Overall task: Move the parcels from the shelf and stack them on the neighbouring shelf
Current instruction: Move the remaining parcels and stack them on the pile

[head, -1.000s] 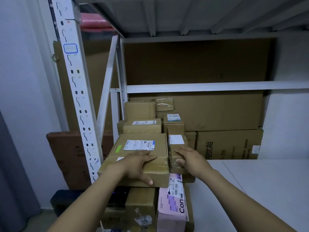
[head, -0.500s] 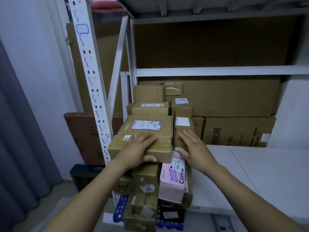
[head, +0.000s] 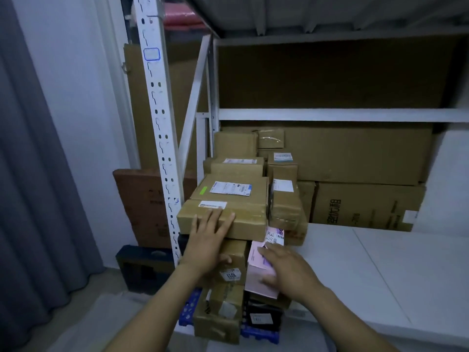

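A stack of brown cardboard parcels fills the shelf's left end. The flat top parcel (head: 228,199) carries a white label and a green mark. My left hand (head: 209,237) lies with straight fingers over its near front edge, the thumb lower down on a small brown parcel (head: 234,260). A narrow brown parcel (head: 285,204) stands right of the flat one. Below it a pink box (head: 258,273) stands on end, and my right hand (head: 284,273) rests on its top and right side, fingers spread.
The white shelf board (head: 380,270) stretches right of the stack. Large cartons (head: 368,207) lean against the back. A perforated white upright (head: 162,138) stands left of the parcels, a grey curtain (head: 33,174) further left. Blue crates (head: 187,311) and more boxes sit below.
My right hand has dropped from the narrow brown parcel to the pink box below. My left hand has slid toward the flat parcel's front edge. The view has pulled back and tilted down.
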